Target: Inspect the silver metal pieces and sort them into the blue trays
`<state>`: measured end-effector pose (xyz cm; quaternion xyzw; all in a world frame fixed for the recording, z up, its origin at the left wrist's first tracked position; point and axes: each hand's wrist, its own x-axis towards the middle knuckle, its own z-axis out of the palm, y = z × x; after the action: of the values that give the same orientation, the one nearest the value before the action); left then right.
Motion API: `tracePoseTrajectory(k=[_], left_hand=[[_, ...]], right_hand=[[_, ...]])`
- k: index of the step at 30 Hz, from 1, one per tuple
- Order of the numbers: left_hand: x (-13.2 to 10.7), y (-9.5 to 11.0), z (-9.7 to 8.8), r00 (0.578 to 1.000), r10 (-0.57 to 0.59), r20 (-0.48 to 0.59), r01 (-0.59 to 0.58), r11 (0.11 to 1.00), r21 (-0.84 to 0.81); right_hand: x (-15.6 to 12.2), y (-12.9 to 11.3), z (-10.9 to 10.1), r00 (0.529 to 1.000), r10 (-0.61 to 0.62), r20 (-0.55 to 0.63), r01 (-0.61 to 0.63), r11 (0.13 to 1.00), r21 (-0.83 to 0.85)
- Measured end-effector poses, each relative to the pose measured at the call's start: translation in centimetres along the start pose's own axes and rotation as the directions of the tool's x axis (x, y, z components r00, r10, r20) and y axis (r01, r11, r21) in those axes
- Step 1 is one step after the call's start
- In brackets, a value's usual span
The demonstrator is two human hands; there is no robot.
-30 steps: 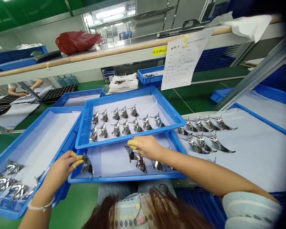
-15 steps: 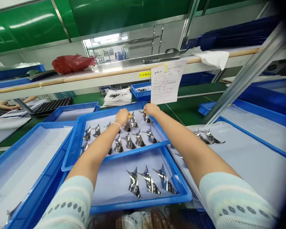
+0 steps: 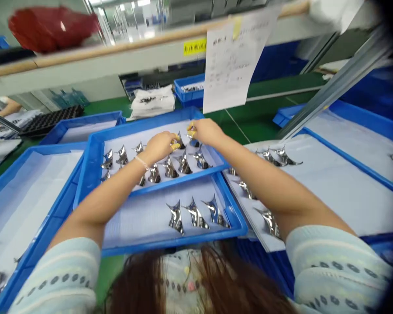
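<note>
a: what does the head camera show at the hands?
b: the left hand (image 3: pixel 160 146) and right hand (image 3: pixel 206 132) reach over the upper blue tray (image 3: pixel 134 123), close together but apart, with yellow finger cots (image 3: pixel 175 146) on the fingertips.
a: are they clamped on anything?
b: each is right at a shiny curved metal piece (image 3: pixel 192 140), but i cannot tell whether either grips one.
a: where are the other pieces?
b: rows lie on white paper (image 3: pixel 150 133) in that tray, three more sit in the lower blue tray (image 3: pixel 170 245), and others lie on the white-covered bench (image 3: pixel 330 205) to the right.
</note>
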<state>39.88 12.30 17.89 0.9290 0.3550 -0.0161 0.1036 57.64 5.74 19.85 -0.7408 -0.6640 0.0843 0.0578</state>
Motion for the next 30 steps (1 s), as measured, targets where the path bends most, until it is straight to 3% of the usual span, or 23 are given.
tracePoseTrajectory(k=[2,3,4,5,7,11,15,19,23,26,28,30], left_hand=[[-5.5,0.5,1.5,0.983,0.14,0.119,-0.131,0.988,-0.08],[-8.2,0.8,2.6,0.961,0.205,0.183,-0.186,0.976,-0.117],[-10.7,1.1,4.1,0.914,0.293,0.281,-0.266,0.955,-0.131],[-12.7,1.4,5.7,0.882,0.303,0.361,-0.285,0.953,-0.103],[-15.2,1.7,9.1,0.894,0.208,0.398,-0.218,0.976,-0.019],[-14.4,1.4,13.7,0.945,0.077,0.317,-0.104,0.992,0.069],[-12.4,0.6,14.8,0.963,0.062,0.263,-0.085,0.993,0.077],[-12.8,0.2,14.1,0.979,0.076,0.191,-0.086,0.995,0.048],[-14.7,-0.1,11.6,0.993,0.088,0.077,-0.089,0.996,0.014],[-16.0,-1.0,7.9,0.995,0.098,-0.025,-0.099,0.995,-0.015],[-16.3,-2.6,4.7,0.985,0.063,-0.161,-0.074,0.995,-0.063],[-16.2,-5.0,1.2,0.945,-0.021,-0.327,-0.022,0.992,-0.126]], right_hand=[[-4.1,-0.7,0.6,0.983,-0.162,0.088,0.156,0.985,0.079],[-6.1,-1.1,1.4,0.954,-0.249,0.165,0.231,0.965,0.121],[-8.0,-1.6,2.5,0.906,-0.335,0.258,0.304,0.94,0.153],[-9.5,-2.1,4.0,0.848,-0.391,0.358,0.367,0.92,0.136],[-11.5,-2.8,7.5,0.823,-0.355,0.444,0.388,0.921,0.018],[-11.8,-3.4,13.5,0.839,-0.312,0.445,0.383,0.921,-0.076],[-11.4,-3.2,15.3,0.863,-0.285,0.417,0.37,0.919,-0.137],[-11.7,-2.7,15.5,0.877,-0.264,0.401,0.355,0.919,-0.17],[-11.8,-2.8,14.8,0.887,-0.25,0.387,0.338,0.924,-0.18],[-11.9,-3.4,13.4,0.893,-0.256,0.371,0.34,0.923,-0.181],[-12.0,-3.9,12.0,0.894,-0.272,0.356,0.351,0.919,-0.18],[-11.9,-4.3,10.0,0.887,-0.322,0.33,0.383,0.913,-0.14]])
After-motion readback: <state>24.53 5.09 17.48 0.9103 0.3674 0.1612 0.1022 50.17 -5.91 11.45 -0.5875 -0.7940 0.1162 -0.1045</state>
